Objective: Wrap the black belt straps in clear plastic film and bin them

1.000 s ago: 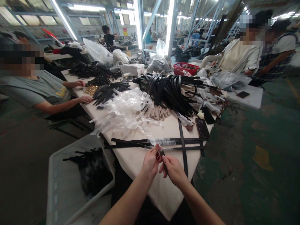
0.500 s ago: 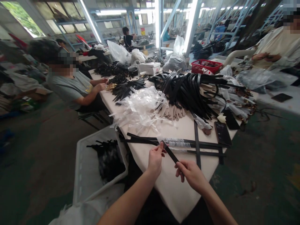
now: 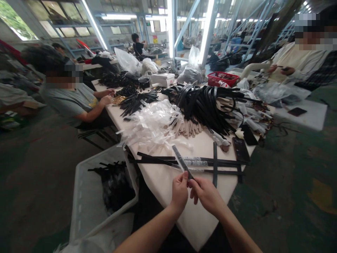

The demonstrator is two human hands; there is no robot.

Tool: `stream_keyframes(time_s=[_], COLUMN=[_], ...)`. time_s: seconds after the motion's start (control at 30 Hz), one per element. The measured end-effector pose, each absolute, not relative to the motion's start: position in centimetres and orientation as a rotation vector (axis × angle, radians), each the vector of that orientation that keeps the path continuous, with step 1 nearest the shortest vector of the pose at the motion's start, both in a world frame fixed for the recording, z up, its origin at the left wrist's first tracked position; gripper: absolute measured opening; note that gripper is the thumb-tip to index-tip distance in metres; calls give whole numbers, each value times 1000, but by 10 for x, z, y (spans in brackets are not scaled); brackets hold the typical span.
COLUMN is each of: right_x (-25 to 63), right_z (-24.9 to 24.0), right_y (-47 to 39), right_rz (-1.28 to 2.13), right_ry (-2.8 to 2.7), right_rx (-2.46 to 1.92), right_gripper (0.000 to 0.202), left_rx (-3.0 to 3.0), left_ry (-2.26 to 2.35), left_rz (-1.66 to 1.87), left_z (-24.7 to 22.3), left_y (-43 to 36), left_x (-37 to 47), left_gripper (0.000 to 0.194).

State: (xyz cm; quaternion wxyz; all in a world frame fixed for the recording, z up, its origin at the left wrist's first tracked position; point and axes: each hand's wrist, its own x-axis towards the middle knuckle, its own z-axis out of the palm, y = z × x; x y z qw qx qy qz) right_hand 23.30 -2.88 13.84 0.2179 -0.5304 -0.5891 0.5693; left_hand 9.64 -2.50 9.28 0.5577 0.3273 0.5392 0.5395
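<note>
A short black strap (image 3: 177, 154), partly covered by clear plastic film, slants up and left from my two hands. The fingers of my left hand (image 3: 181, 189) pinch it, thumb on top. Close beside them, my right hand (image 3: 206, 192) grips the strap's lower part, and the end there is hidden by the fingers. Beneath and beyond lie several long black straps (image 3: 226, 162) across the table, some with clear film (image 3: 195, 161) around the middle. Another black strap (image 3: 215, 158) lies crosswise near my right hand.
On the table (image 3: 195, 225) are white plastic strips (image 3: 155, 119), a heap of black straps (image 3: 202, 105), a phone (image 3: 240, 149) and a red basket (image 3: 223, 79). A white bin (image 3: 76, 200) with black pieces stands at left. A co-worker (image 3: 76, 102) sits left; another person (image 3: 286, 61) works right.
My hands have come together on the strap, where they were apart before. A longer film-covered stretch of it now sticks out above my left hand. The view has shifted slightly right.
</note>
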Motion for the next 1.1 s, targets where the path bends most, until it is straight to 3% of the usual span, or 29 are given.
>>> stream_keyframes(time_s=[0.2,0.4,0.53,0.73,1.1], right_x=[256,258,271,278,305], right_z=[159,173,170,147,154], right_y=[-34,-32,-39,-45,-63], right_rz=[1418,1357,1541,1664,1746], right_ry=[-1784,-1661,-1694,-1523,-1544], right_rx=[-1435,-1434,-1393,-1407,-1424], right_gripper=[39,40,37,43,43], left_rx=[786,954,926,903,900], left_ry=[1367,1251,1411,1246,1233], left_rz=[1452,1327,1490,1246,1261], left_z=[115,134,139,118,111], left_y=[-22,-21,-13,-34,-43], left_x=[98,110,103,125,141], left_gripper=[53,51,54,53,53])
